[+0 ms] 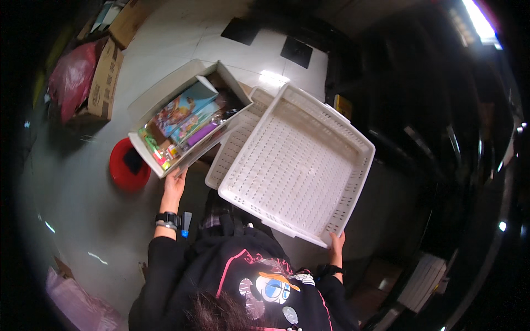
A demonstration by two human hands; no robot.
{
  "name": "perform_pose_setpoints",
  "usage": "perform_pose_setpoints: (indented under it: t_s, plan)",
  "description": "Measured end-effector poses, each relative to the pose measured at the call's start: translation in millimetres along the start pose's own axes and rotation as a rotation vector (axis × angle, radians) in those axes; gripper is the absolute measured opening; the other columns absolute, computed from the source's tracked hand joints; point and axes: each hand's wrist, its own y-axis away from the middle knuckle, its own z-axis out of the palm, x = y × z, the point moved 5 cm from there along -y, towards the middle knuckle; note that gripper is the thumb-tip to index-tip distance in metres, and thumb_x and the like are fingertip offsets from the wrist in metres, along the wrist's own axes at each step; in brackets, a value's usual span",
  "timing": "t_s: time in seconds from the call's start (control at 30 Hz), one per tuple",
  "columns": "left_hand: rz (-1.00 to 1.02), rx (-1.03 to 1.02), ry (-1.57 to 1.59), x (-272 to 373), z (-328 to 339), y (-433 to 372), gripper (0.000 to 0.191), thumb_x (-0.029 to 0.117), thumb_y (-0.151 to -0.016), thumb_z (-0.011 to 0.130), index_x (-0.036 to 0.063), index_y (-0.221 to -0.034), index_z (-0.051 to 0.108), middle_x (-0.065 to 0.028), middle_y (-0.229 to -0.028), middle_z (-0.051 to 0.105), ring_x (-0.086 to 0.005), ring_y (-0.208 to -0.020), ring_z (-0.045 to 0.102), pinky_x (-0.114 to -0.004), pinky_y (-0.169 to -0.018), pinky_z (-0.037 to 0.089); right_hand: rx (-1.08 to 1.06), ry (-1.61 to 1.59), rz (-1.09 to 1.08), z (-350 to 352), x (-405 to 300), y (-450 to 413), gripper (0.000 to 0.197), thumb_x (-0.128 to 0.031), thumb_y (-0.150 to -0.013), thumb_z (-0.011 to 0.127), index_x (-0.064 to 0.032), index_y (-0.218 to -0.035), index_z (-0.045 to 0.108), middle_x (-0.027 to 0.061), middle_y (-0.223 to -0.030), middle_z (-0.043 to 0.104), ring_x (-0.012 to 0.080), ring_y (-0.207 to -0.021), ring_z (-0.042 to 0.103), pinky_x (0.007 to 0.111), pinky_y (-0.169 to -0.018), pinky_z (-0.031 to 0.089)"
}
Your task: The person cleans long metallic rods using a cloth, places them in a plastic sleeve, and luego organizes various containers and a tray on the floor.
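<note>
My left hand (175, 182) grips the near edge of an open white box (145, 159), tilted with its flap raised on the far side. In the box lie a picture-printed packet (176, 111), a purple item (202, 134) and several small colourful items, some too blurred to name. My right hand (337, 241) has hold of the near right corner of a shallow white perforated plastic basket (298, 165) with nothing in it. Partly hidden under that basket is a second white perforated basket (232, 155); the box's right end overlaps it.
A red plastic stool (124, 169) stands on the floor left of the box. Farther left is a cardboard carton (103, 82) with a pink plastic bag (74, 78). Dark shelving (414, 103) lines the right side. A pink bag (78, 302) lies at lower left.
</note>
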Motion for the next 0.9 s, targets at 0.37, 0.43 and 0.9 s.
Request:
perform_pose_setpoints:
  t_s: [0.37,0.43,0.9]
  plan:
    - [-0.130,-0.012,-0.019,-7,42,37,0.035,-0.008,-0.083,0.046,-0.0090,-0.118,0.044,-0.0207,-0.119,0.049,-0.0315,-0.111,0.048,-0.038,-0.098,0.043,0.090,-0.006,0.039,-9,6,-27,0.036,-0.003,-0.071,0.059,0.0040,-0.106,0.055,0.0115,-0.097,0.063,0.0186,-0.088,0.059,0.030,-0.078,0.046]
    - [-0.144,0.012,0.024,-4,43,40,0.034,-0.009,-0.083,0.043,-0.0111,-0.118,0.043,-0.0229,-0.120,0.049,-0.0336,-0.112,0.048,-0.040,-0.098,0.042,0.151,0.090,0.033,-13,16,-32,0.039,-0.013,-0.070,0.062,-0.0012,-0.107,0.057,0.0116,-0.093,0.065,0.0209,-0.088,0.061,0.033,-0.078,0.046]
    - [-0.094,-0.176,-0.049,-33,91,90,0.030,-0.010,-0.080,0.047,-0.0133,-0.110,0.046,-0.0260,-0.114,0.051,-0.0364,-0.110,0.049,-0.041,-0.099,0.042,0.219,-0.038,-0.034,1,46,-43,0.054,-0.021,-0.068,0.066,-0.0041,-0.115,0.044,0.0166,-0.108,0.055,0.0291,-0.098,0.055,0.037,-0.083,0.043]
